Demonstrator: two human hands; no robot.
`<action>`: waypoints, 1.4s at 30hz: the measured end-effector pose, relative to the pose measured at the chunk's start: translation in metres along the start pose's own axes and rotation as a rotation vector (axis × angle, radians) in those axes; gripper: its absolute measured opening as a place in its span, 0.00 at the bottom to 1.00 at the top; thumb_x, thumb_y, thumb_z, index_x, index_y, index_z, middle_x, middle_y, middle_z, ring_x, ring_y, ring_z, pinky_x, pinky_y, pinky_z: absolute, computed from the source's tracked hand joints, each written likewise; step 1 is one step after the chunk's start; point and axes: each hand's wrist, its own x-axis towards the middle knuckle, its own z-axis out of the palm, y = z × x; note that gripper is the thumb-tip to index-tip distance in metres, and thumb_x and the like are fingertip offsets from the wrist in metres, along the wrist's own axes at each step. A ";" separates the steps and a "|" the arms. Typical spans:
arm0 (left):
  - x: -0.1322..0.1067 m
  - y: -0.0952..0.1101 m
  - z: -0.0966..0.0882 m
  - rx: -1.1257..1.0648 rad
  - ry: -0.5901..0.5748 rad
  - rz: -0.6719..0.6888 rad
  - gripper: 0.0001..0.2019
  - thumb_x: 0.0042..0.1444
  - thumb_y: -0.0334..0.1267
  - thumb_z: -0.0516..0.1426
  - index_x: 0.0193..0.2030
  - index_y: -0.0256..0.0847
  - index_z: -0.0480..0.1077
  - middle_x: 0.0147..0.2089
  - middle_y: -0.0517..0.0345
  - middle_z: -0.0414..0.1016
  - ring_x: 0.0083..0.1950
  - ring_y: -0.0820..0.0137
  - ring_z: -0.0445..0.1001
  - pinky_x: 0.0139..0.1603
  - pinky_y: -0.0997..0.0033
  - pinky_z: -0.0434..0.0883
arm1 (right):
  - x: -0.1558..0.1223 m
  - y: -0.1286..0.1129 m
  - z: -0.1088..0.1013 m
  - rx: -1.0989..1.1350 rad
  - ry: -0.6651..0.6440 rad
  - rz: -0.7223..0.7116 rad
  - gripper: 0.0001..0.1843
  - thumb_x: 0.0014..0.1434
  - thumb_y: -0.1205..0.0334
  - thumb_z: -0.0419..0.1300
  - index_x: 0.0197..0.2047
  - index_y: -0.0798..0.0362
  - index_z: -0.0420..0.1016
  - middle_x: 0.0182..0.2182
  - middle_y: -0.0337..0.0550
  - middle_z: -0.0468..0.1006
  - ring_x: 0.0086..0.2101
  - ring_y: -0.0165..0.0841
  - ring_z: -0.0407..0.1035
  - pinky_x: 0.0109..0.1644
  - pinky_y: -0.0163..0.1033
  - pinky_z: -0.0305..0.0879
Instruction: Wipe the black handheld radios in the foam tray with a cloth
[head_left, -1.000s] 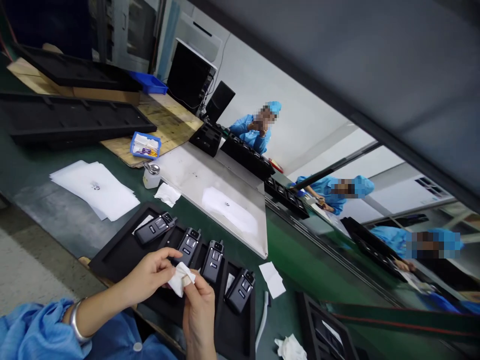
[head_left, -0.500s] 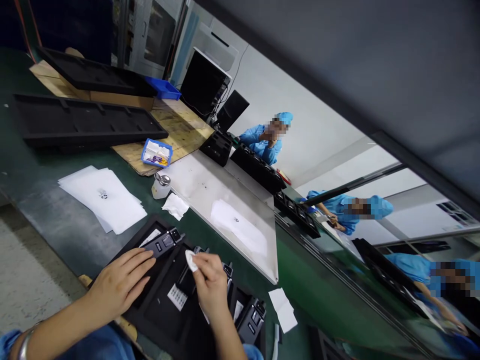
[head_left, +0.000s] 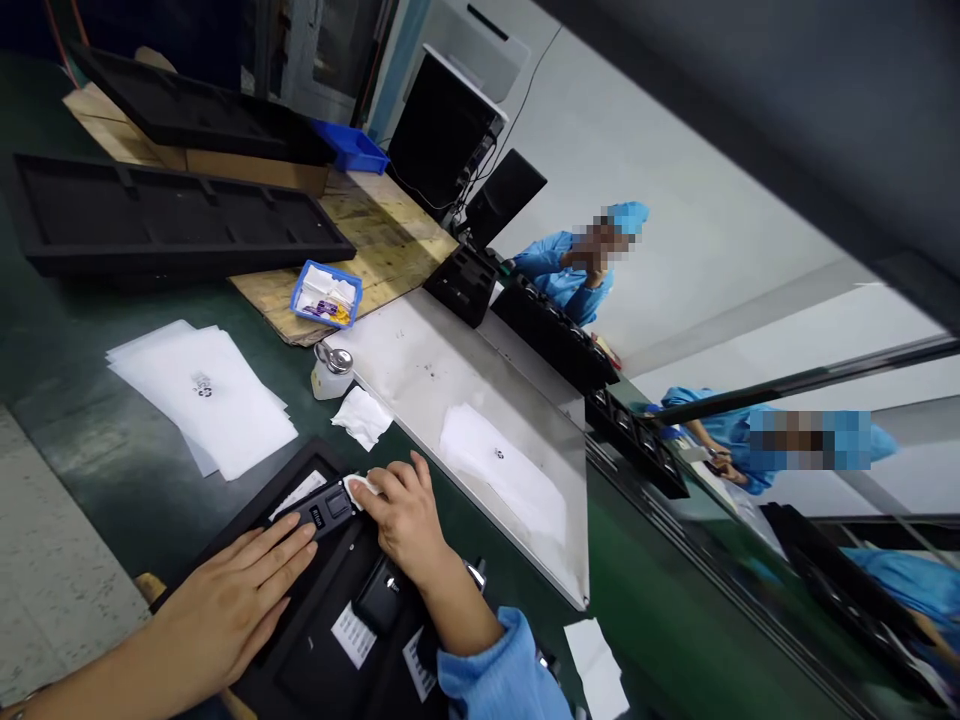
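Observation:
A dark handheld device (head_left: 330, 507) with small light lettering lies in a black foam tray (head_left: 289, 655), close to its far left end. My left hand (head_left: 232, 608) rests on the device's near end, fingers stretched out flat. A folded white wipe (head_left: 361, 489) is pinched in my right hand (head_left: 409, 525) and pressed against the device's far end. Under my right wrist another black device (head_left: 381, 592) sits in the tray, partly covered by my arm. White printed labels (head_left: 353, 635) lie beside the devices.
White sheets (head_left: 232, 400) are stacked on the green table to the left. Ahead stand a pump bottle (head_left: 331, 372), a crumpled wipe (head_left: 363, 417) and a blue box (head_left: 326, 294) of small items. A metal plate (head_left: 420, 350) lies beyond. Several people in blue work along the right.
My right hand has moved left with the wipe, from over the middle device to the far end of the left device. My left hand stays on that device. The view has shifted somewhat.

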 end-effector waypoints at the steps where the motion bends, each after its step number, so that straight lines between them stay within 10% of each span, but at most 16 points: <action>1: 0.001 0.000 0.000 0.009 -0.002 0.006 0.29 0.63 0.36 0.54 0.71 0.46 0.60 0.71 0.58 0.63 0.71 0.63 0.62 0.66 0.66 0.66 | -0.003 0.001 -0.002 0.012 0.001 -0.014 0.23 0.65 0.71 0.55 0.59 0.39 0.74 0.48 0.40 0.78 0.47 0.39 0.62 0.68 0.59 0.40; 8: 0.002 -0.001 -0.002 0.102 -0.017 0.037 0.29 0.62 0.38 0.55 0.71 0.44 0.60 0.72 0.58 0.61 0.71 0.61 0.61 0.66 0.64 0.65 | -0.026 0.012 -0.025 0.041 -0.004 -0.069 0.22 0.65 0.70 0.55 0.58 0.40 0.74 0.46 0.38 0.79 0.48 0.38 0.62 0.68 0.59 0.42; 16: 0.012 0.028 -0.010 0.072 0.033 0.235 0.27 0.62 0.36 0.55 0.69 0.43 0.63 0.71 0.61 0.63 0.72 0.63 0.59 0.74 0.62 0.52 | -0.090 0.008 -0.045 -0.131 0.261 0.330 0.25 0.65 0.75 0.52 0.56 0.40 0.76 0.41 0.42 0.76 0.44 0.37 0.63 0.64 0.59 0.50; 26: 0.026 0.069 0.020 -0.093 -0.180 0.296 0.30 0.61 0.40 0.57 0.70 0.43 0.60 0.70 0.59 0.65 0.69 0.64 0.65 0.69 0.63 0.61 | -0.079 -0.043 -0.012 -0.303 0.065 0.400 0.20 0.66 0.65 0.55 0.60 0.50 0.71 0.44 0.45 0.76 0.46 0.41 0.62 0.69 0.67 0.24; 42: 0.019 0.064 0.027 -0.089 -0.136 0.292 0.29 0.64 0.40 0.54 0.72 0.44 0.57 0.73 0.58 0.60 0.72 0.64 0.60 0.73 0.63 0.53 | -0.126 -0.038 -0.039 -0.519 0.055 0.650 0.22 0.62 0.73 0.54 0.57 0.50 0.75 0.41 0.45 0.77 0.43 0.41 0.64 0.68 0.68 0.31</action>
